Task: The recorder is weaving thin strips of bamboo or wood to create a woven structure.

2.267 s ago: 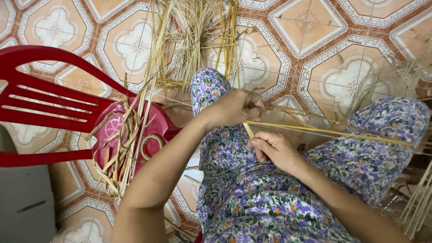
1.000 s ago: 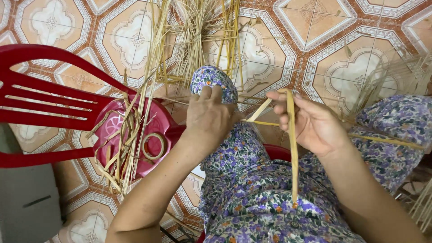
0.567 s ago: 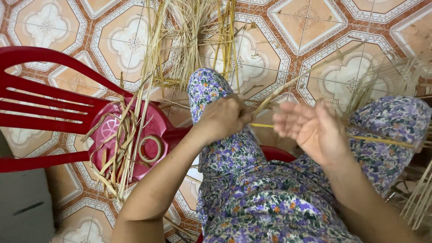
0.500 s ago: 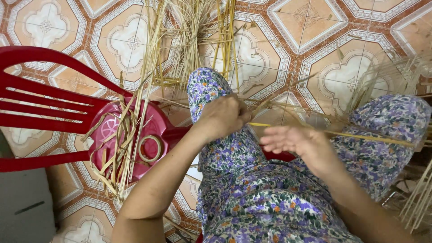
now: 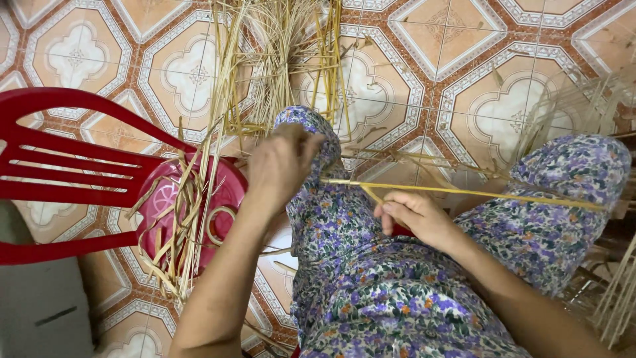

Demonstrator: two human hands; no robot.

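Note:
I sit with my legs in purple floral cloth (image 5: 371,292). My left hand (image 5: 281,166) rests on my left knee, fingers closed over the end of a long yellow straw strand (image 5: 464,192). That strand runs rightward across both legs to my right knee. My right hand (image 5: 414,215) lies on my thigh just below the strand and pinches a short straw piece that angles up to it.
A bundle of dry straw (image 5: 278,59) fans out on the tiled floor (image 5: 464,79) beyond my knee. More straw strips lie across a pink plastic basin (image 5: 225,192) at left. A red plastic chair (image 5: 73,172) stands at far left. Loose straw stalks (image 5: 616,298) sit at right.
My right hand, earlier raised open with a straw strip, has dropped to my thigh and closed on a short piece. The left hand stays on the knee.

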